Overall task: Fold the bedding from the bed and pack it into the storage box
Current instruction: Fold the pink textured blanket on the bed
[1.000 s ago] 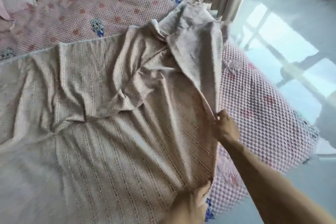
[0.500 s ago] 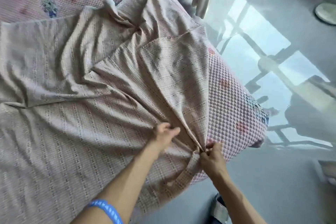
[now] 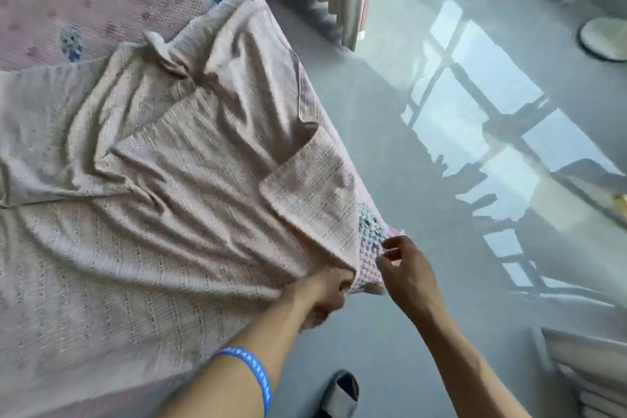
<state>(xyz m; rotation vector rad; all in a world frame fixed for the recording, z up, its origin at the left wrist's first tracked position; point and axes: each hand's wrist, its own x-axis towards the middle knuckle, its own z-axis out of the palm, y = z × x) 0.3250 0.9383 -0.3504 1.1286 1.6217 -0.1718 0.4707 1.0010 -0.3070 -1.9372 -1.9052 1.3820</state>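
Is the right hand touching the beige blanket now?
Apart. In the head view the right hand hovers beside the bed corner, fingers loosely curled, with pink mattress cover showing between it and the beige blanket.

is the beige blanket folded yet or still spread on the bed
Mostly spread. The beige blanket lies rumpled across the bed, one corner flap turned back; the left hand grips its gathered corner.

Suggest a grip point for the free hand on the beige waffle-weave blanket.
Probably the turned-over corner flap of the beige waffle-weave blanket. It lies loose by the bed's edge, so the right hand can pinch its edge from the floor side; the left hand already grips the near corner.
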